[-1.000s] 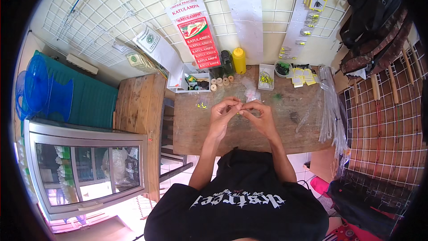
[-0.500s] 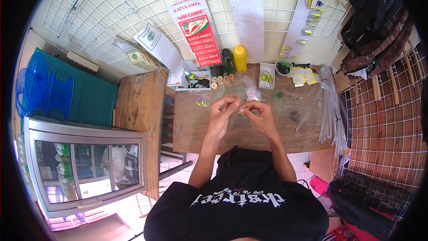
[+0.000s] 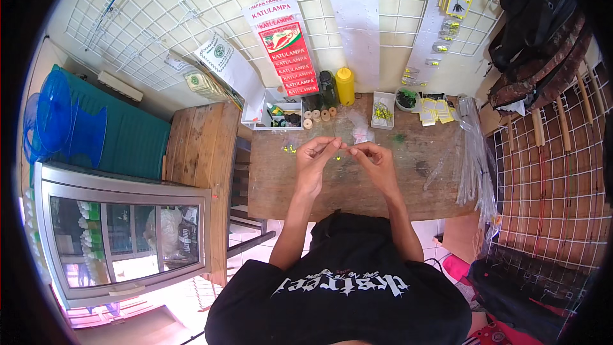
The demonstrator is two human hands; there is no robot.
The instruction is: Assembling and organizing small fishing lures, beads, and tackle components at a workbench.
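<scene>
Over the middle of the wooden table (image 3: 281, 185), my left hand (image 3: 315, 158) and my right hand (image 3: 375, 161) face each other with thumbs and forefingers pinched. Their fingertips almost meet. Whatever lies between them is too thin or small to make out. Just below the fingertips shows a tiny yellow-green piece (image 3: 338, 158); whether it hangs from the fingers or rests on the table I cannot tell. Left of my left hand, several similar small yellow-green pieces (image 3: 290, 149) lie on the wood. Beyond my right hand is a clear plastic bag (image 3: 363, 135).
Along the back stand a white divided box (image 3: 285, 126), wooden spools (image 3: 317, 115), a dark bottle (image 3: 327, 88), a yellow bottle (image 3: 345, 86), a white tray (image 3: 383, 126) of yellow-green pieces and a bowl (image 3: 407, 98). Long clear plastic sleeves (image 3: 472, 160) cover the right edge.
My right hand has shifted slightly up, its fingertips now level with those of my left. The yellow-green piece, earlier by my right fingertips, now appears below and between both hands.
</scene>
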